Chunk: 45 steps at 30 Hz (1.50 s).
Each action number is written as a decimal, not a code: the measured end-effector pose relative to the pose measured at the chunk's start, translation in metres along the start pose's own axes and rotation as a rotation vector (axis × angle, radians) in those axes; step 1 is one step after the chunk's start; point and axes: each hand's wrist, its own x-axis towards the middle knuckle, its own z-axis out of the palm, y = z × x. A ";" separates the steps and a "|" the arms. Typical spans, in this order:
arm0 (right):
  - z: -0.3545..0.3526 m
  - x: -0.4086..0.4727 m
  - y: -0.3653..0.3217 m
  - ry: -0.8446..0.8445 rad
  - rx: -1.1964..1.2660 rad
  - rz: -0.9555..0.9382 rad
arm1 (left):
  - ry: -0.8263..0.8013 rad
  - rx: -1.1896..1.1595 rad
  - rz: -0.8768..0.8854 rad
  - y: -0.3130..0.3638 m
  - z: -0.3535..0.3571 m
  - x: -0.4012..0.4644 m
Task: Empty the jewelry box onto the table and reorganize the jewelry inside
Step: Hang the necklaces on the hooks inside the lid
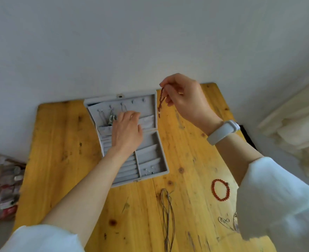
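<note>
the grey jewelry box (151,157) lies open on the wooden table (62,151). the left hand (126,131) reaches into its lid, fingers curled at a silver pendant (112,117); grip unclear. the right hand (184,99) pinches a dangling reddish beaded strand (160,102) beside the box.

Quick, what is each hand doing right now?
Left hand: reaching into the jewelry box lid at a silver necklace; its fingers are hidden, so cannot tell.
Right hand: pinching a dangling red bead string.
</note>
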 end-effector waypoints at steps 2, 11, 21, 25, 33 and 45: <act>0.005 0.016 -0.003 0.002 0.039 -0.014 | -0.112 0.109 -0.028 -0.008 0.009 0.007; 0.023 0.049 -0.015 0.024 0.142 -0.064 | -0.071 0.273 0.016 -0.014 0.028 0.001; 0.030 0.052 -0.024 0.038 0.198 -0.103 | -0.143 0.236 0.037 -0.018 0.028 0.001; 0.029 0.055 -0.028 0.059 0.211 -0.126 | -0.141 0.201 0.041 -0.020 0.029 0.002; 0.029 0.057 -0.025 0.086 0.224 -0.110 | -0.138 0.173 0.034 -0.020 0.028 0.003; 0.049 0.034 0.034 -0.072 -0.096 0.062 | -0.110 0.147 0.056 -0.021 0.026 0.000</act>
